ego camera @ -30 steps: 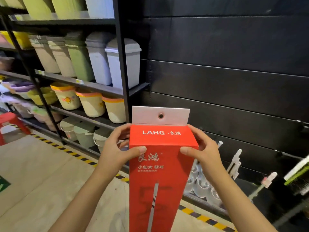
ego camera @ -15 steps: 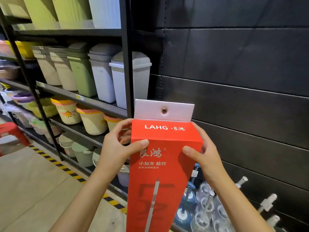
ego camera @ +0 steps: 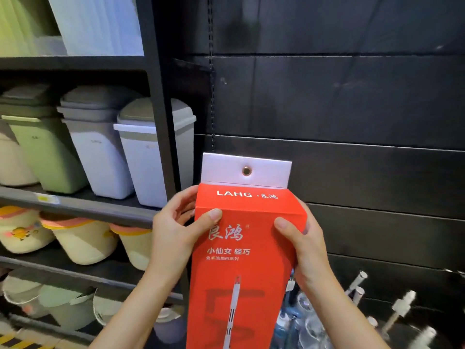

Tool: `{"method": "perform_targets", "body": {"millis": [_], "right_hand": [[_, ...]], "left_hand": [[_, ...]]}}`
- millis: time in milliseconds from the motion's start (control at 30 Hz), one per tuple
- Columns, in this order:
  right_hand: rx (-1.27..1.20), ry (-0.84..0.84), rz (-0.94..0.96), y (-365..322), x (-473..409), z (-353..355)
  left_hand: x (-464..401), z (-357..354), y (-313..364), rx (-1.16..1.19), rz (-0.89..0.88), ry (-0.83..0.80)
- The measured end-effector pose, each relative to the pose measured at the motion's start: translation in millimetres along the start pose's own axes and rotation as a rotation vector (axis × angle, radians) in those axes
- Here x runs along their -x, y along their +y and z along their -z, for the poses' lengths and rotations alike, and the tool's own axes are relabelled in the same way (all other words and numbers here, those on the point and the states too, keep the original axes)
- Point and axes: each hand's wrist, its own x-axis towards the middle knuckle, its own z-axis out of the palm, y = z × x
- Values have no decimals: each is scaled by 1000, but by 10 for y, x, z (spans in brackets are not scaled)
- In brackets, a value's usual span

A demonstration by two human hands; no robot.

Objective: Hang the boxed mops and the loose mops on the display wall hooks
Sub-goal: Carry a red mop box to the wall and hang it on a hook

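A tall red mop box [ego camera: 241, 268] with white lettering stands upright in front of me. Its white hang tab [ego camera: 266, 170] has a metal eyelet and sits against the black slatted display wall [ego camera: 352, 102]. My left hand [ego camera: 176, 235] grips the box's upper left edge, thumb on the front. My right hand [ego camera: 304, 245] grips the upper right edge. No hook shows on the wall around the tab. Loose mop handles [ego camera: 357, 283] with white ends poke up at the lower right.
To the left a black shelf rack [ego camera: 161, 122] holds lidded bins [ego camera: 148, 152] above, cream buckets [ego camera: 83, 240] below, and more pails under those. Blue and clear bottles [ego camera: 302, 323] stand low behind the box. Striped floor tape [ego camera: 15, 341] lies at the bottom left.
The view has moved closer to the wall and tilted up. Both hands have kept their grip and lifted the box, so its tab now lies against a higher wall panel.
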Motion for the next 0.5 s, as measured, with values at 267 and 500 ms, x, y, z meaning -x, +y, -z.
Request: {"method": "perform_targets", "body": {"millis": [267,500], "right_hand": [[47,137,180,-211,-394,-353],[100,121,280,-670,-940,-422]], "left_hand": [[-756,165,65,99,-93,-231],[-1363,-68,333,176,-242,-174]]}}
